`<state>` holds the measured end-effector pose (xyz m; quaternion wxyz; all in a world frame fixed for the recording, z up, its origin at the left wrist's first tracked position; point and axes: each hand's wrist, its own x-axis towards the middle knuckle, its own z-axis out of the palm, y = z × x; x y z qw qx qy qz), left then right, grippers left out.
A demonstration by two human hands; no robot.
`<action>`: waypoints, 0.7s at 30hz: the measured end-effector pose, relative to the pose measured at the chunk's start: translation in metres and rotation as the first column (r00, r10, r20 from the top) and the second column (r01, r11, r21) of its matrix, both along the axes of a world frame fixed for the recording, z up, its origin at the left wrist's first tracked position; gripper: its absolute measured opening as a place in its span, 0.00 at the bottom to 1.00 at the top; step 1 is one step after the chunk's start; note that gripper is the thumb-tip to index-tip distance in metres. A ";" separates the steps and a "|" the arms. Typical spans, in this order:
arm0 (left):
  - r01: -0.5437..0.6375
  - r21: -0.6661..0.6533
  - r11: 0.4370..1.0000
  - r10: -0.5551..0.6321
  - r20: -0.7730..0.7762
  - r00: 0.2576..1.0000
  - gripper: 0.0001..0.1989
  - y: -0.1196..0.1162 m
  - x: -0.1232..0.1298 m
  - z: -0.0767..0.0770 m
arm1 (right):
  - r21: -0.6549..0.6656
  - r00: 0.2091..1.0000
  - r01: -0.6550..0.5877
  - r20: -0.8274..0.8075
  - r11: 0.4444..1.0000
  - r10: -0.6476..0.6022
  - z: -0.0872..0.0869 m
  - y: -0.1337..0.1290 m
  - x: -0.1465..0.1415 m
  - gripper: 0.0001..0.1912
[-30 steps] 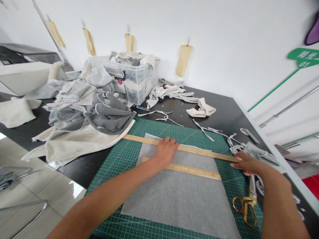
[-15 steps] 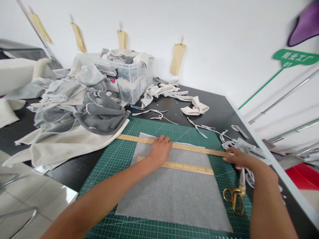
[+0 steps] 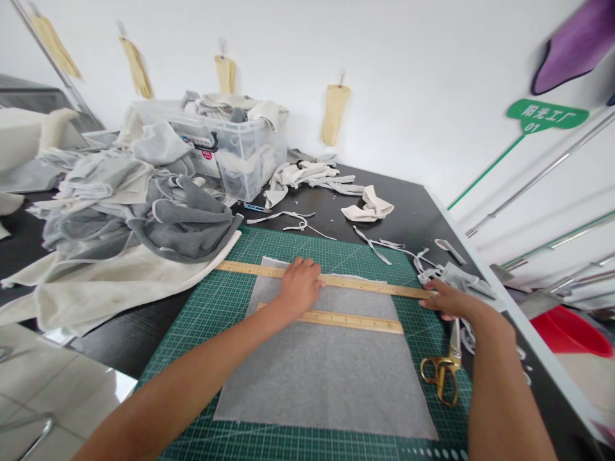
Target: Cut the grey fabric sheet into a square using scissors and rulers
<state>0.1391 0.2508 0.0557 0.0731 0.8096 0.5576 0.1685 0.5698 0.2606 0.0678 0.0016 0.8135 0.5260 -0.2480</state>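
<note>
A sheet of grey cloth (image 3: 327, 378) lies flat on a green gridded cutting mat (image 3: 192, 378). Across its far edge runs a long wooden ruler (image 3: 365, 285), reaching past the cloth on both sides. My left hand (image 3: 302, 285) presses down on this ruler left of its middle, fingers closed over it. At the ruler's right end, my right hand (image 3: 444, 299) grips it between thumb and fingers. A shorter wooden ruler (image 3: 353, 321) rests on the cloth nearer me, partly hidden by my left wrist. Gold-handled scissors (image 3: 444, 371) lie beside the cloth, below my right hand.
Piled fabric (image 3: 110, 198) in grey and cream covers the table's left side, overlapping the mat's corner. Behind it stands a clear plastic bin (image 3: 245, 160) heaped with cloth. Fabric scraps (image 3: 307, 173) and thin strips (image 3: 372, 244) lie beyond the mat; more strips are at right.
The whole view has shifted slightly, so things appear a little further left. Both hands and both rulers keep their places on the cloth.
</note>
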 end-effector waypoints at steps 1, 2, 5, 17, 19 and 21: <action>0.010 0.006 1.000 -0.010 -0.004 1.000 0.07 0.000 -0.001 0.000 | -0.023 0.999 0.004 -0.034 1.000 -0.005 0.000 0.000 0.001 0.25; 0.011 0.012 1.000 -0.010 -0.006 1.000 0.07 0.000 -0.001 0.000 | -0.046 0.998 0.010 -0.068 0.999 -0.013 0.000 0.001 0.002 0.25; 0.009 0.012 1.000 -0.009 -0.005 1.000 0.08 0.000 -0.001 0.001 | -0.084 0.991 0.028 -0.129 0.996 -0.039 -0.001 0.001 0.005 0.23; 0.007 0.014 1.000 -0.007 -0.023 1.000 0.09 0.000 -0.001 0.003 | -0.116 0.981 0.056 -0.181 0.992 -0.076 -0.005 0.000 0.004 0.18; 0.006 0.031 1.000 -0.005 -0.028 1.000 0.09 0.000 -0.001 0.002 | -0.118 0.980 0.053 -0.184 0.992 -0.074 -0.005 -0.001 0.003 0.17; 0.003 0.048 0.999 -0.002 -0.030 1.000 0.09 -0.001 -0.001 0.002 | -0.118 0.980 0.048 -0.188 0.992 -0.070 -0.004 -0.002 0.003 0.16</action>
